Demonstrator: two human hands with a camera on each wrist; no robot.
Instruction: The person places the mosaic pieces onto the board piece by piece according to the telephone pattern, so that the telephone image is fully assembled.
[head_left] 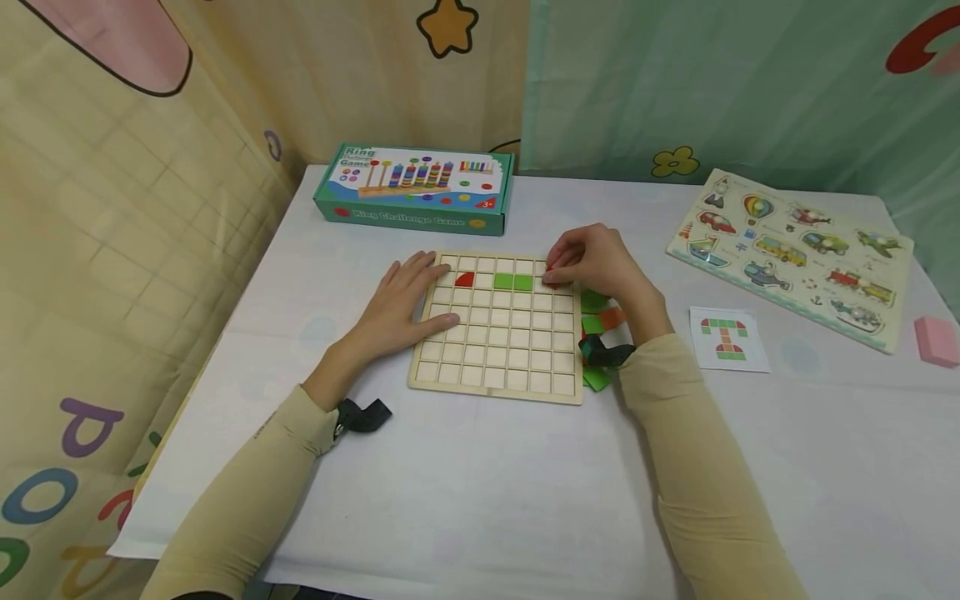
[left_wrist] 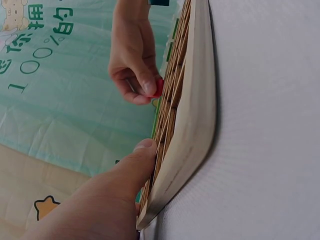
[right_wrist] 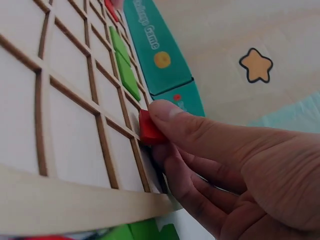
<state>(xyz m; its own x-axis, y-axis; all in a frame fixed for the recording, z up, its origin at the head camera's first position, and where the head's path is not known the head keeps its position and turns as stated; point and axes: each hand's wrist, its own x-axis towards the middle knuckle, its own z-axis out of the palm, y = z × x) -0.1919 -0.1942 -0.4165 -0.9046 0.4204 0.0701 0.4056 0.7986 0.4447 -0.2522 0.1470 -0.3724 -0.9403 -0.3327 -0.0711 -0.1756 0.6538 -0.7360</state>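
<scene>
A wooden grid board [head_left: 498, 367] lies on the table in front of me. In its second row sit a red quarter-round tile [head_left: 465, 279] and two green square tiles [head_left: 513, 282]. My right hand [head_left: 592, 258] pinches a small red tile [right_wrist: 149, 129] between thumb and fingers over the board's upper right cells [left_wrist: 158, 88]. My left hand [head_left: 405, 304] lies flat with straight fingers on the board's left edge, thumb on the frame [left_wrist: 145, 150]. Loose green and orange tiles [head_left: 600, 321] lie beside the board's right edge, partly hidden by my right wrist.
A pattern card [head_left: 727, 337] lies right of the board. Further right are a vehicle peg puzzle [head_left: 791, 254] and a pink block [head_left: 936, 340]. A green Ring Challenge Game box [head_left: 416, 187] stands behind the board. Curtains close off the back and left.
</scene>
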